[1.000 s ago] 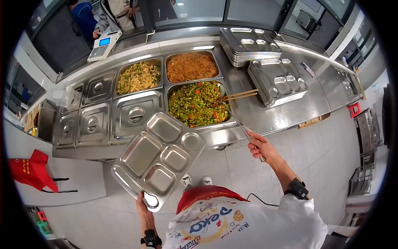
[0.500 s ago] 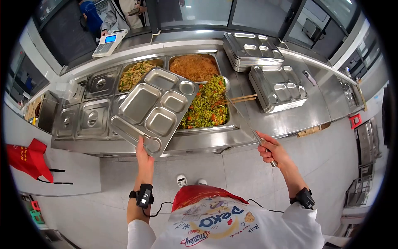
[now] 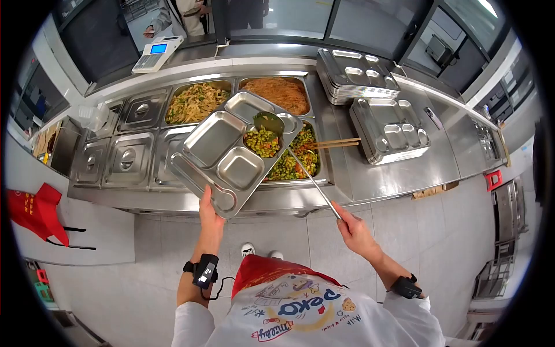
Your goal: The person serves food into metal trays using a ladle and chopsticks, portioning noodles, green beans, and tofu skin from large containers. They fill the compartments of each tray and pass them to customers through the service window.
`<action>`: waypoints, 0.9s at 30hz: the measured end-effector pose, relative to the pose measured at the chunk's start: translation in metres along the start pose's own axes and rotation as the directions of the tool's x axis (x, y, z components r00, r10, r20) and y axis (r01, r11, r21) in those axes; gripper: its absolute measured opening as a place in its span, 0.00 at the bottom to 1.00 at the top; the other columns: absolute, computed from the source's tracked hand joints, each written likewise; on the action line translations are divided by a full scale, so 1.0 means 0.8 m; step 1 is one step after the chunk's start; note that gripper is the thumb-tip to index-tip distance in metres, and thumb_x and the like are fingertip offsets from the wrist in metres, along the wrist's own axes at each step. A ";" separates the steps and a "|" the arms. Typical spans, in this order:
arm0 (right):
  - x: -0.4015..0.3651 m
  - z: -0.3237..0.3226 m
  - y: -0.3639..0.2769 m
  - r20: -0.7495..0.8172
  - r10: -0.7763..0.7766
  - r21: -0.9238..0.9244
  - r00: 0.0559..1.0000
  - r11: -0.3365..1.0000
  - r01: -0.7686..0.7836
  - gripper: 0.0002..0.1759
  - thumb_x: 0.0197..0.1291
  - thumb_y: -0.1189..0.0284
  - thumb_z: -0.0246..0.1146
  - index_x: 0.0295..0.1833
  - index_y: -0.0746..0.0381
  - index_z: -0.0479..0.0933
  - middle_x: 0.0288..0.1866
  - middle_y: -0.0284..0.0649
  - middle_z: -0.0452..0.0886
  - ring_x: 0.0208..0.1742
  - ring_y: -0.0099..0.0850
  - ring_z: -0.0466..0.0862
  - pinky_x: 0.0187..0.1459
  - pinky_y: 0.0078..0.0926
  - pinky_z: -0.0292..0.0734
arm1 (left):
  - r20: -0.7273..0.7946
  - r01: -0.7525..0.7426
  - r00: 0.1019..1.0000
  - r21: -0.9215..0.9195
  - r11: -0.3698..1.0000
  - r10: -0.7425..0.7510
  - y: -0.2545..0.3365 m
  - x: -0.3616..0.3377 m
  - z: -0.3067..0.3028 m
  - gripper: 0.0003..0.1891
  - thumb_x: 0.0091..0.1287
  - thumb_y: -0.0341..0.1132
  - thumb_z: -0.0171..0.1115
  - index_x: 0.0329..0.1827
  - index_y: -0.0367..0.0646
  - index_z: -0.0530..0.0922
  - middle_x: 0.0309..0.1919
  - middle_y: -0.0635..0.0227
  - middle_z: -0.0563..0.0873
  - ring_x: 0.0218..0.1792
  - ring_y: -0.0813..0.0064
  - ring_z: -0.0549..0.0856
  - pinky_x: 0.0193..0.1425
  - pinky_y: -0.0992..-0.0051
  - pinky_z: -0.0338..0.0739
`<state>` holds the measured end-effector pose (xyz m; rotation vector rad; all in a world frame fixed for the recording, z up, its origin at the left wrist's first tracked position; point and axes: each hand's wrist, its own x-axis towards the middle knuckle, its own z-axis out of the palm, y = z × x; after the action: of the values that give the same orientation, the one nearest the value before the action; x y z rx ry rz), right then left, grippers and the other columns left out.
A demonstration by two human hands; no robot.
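My left hand [image 3: 210, 209] grips the near corner of a steel compartment tray [image 3: 226, 155], which is held tilted over the food pans. My right hand [image 3: 351, 230] is closed around the handle of a long metal ladle [image 3: 269, 122]. The ladle's bowl is over the tray's right side, above a compartment that holds green vegetables with orange bits [image 3: 262, 143]. The tray's other compartments are bare. Partly hidden under the tray is the pan of green vegetables [image 3: 293, 166], with wooden chopsticks [image 3: 338, 143] resting across its right edge.
Noodles [image 3: 278, 93] and a pale stir-fry [image 3: 198, 103] fill the back pans. Lidded pans [image 3: 128, 162] are at left. Tray stacks [image 3: 358, 78] [image 3: 393, 136] stand at right. A keypad device [image 3: 156, 55] sits at the back; a person [image 3: 173, 20] is behind it.
The ladle has moved left from the vegetable pan to over the tray, and one compartment now holds vegetables. The tray has shifted slightly right. The person in blue is out of view.
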<state>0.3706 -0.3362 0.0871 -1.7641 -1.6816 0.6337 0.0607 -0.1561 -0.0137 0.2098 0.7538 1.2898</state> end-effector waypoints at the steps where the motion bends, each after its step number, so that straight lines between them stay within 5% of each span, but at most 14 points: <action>1: 0.001 0.003 0.004 -0.017 -0.027 -0.005 0.999 1.000 0.027 0.28 0.58 0.80 0.52 0.65 0.55 0.63 0.33 0.51 0.77 0.31 0.43 0.79 0.34 0.32 0.75 | -0.005 -0.005 1.000 0.005 1.000 0.005 0.001 -0.001 -0.006 0.14 0.68 0.42 0.52 0.47 0.41 0.74 0.41 0.69 0.81 0.42 0.74 0.81 0.47 0.71 0.77; 3: 0.006 0.012 0.016 -0.055 -0.081 -0.012 0.995 0.997 0.080 0.28 0.56 0.82 0.53 0.65 0.55 0.64 0.36 0.53 0.78 0.34 0.49 0.78 0.37 0.34 0.75 | -0.012 -0.016 1.000 0.020 1.000 0.016 0.007 -0.001 -0.022 0.14 0.68 0.42 0.52 0.47 0.41 0.74 0.41 0.69 0.81 0.42 0.74 0.81 0.47 0.72 0.77; 6: 0.018 0.016 0.008 -0.010 -0.092 -0.055 0.996 0.994 0.091 0.28 0.56 0.83 0.53 0.64 0.56 0.65 0.33 0.47 0.78 0.29 0.39 0.79 0.33 0.30 0.75 | -0.003 0.009 1.000 -0.004 1.000 -0.009 0.023 -0.007 -0.043 0.15 0.68 0.42 0.52 0.49 0.41 0.74 0.43 0.69 0.81 0.43 0.74 0.81 0.48 0.73 0.77; 9: 0.049 0.034 0.024 0.072 0.017 0.254 0.997 0.967 -0.035 0.27 0.58 0.82 0.52 0.65 0.56 0.65 0.28 0.37 0.75 0.22 0.24 0.74 0.23 0.21 0.70 | -0.088 -0.001 0.996 0.053 0.999 0.005 0.047 -0.017 -0.058 0.15 0.68 0.41 0.52 0.51 0.40 0.74 0.43 0.68 0.81 0.44 0.74 0.81 0.49 0.73 0.76; 12: 0.130 0.036 -0.037 0.236 0.296 0.554 0.925 0.742 -0.379 0.26 0.60 0.79 0.50 0.65 0.56 0.64 0.26 0.29 0.70 0.21 0.14 0.66 0.17 0.14 0.60 | -0.120 -0.034 0.992 0.098 0.995 0.046 0.074 -0.014 -0.100 0.16 0.67 0.40 0.52 0.51 0.40 0.74 0.44 0.67 0.81 0.45 0.73 0.81 0.50 0.73 0.75; 16: 0.270 0.094 -0.061 0.258 0.253 0.580 0.932 0.731 -0.359 0.25 0.64 0.75 0.49 0.67 0.57 0.61 0.23 0.30 0.69 0.18 0.16 0.64 0.18 0.15 0.61 | -0.215 0.010 0.976 0.113 0.994 0.014 0.130 0.006 -0.165 0.16 0.66 0.40 0.53 0.50 0.38 0.74 0.44 0.67 0.81 0.45 0.73 0.80 0.51 0.74 0.74; 19: 0.380 0.179 -0.018 0.117 0.015 0.190 0.993 0.981 -0.037 0.27 0.61 0.77 0.49 0.67 0.58 0.61 0.25 0.39 0.74 0.17 0.24 0.71 0.16 0.25 0.67 | -0.340 0.026 0.940 0.150 0.988 0.027 0.187 0.018 -0.186 0.16 0.66 0.40 0.54 0.50 0.38 0.75 0.44 0.68 0.81 0.45 0.73 0.80 0.52 0.75 0.73; 22: 0.460 0.227 -0.049 0.098 -0.092 -0.495 0.991 0.859 0.128 0.29 0.58 0.77 0.50 0.67 0.60 0.59 0.29 0.49 0.78 0.22 0.37 0.77 0.22 0.36 0.73 | -0.416 0.014 0.907 0.190 0.982 0.068 0.240 0.045 -0.221 0.16 0.65 0.39 0.55 0.49 0.35 0.74 0.45 0.67 0.80 0.45 0.73 0.79 0.52 0.75 0.72; 23: 0.481 0.240 -0.060 0.116 -0.034 -0.575 0.993 0.813 0.095 0.30 0.56 0.78 0.51 0.67 0.61 0.59 0.33 0.54 0.79 0.28 0.45 0.79 0.28 0.40 0.77 | -0.367 0.012 0.929 0.181 0.983 0.056 0.256 0.056 -0.237 0.17 0.65 0.39 0.56 0.50 0.35 0.74 0.46 0.66 0.80 0.46 0.73 0.78 0.52 0.74 0.72; 27: 0.521 0.269 -0.084 0.053 0.026 -0.600 0.998 0.800 0.011 0.27 0.55 0.78 0.52 0.64 0.60 0.64 0.30 0.54 0.78 0.30 0.50 0.79 0.31 0.46 0.74 | -0.345 0.023 0.938 0.177 0.984 0.041 0.299 0.097 -0.272 0.19 0.64 0.38 0.57 0.52 0.34 0.72 0.46 0.64 0.79 0.47 0.72 0.78 0.53 0.73 0.72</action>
<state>0.2030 0.1012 0.0145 -2.1931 -2.0721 0.1410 -0.2546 -0.0709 -0.0771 0.1291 1.1755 1.2837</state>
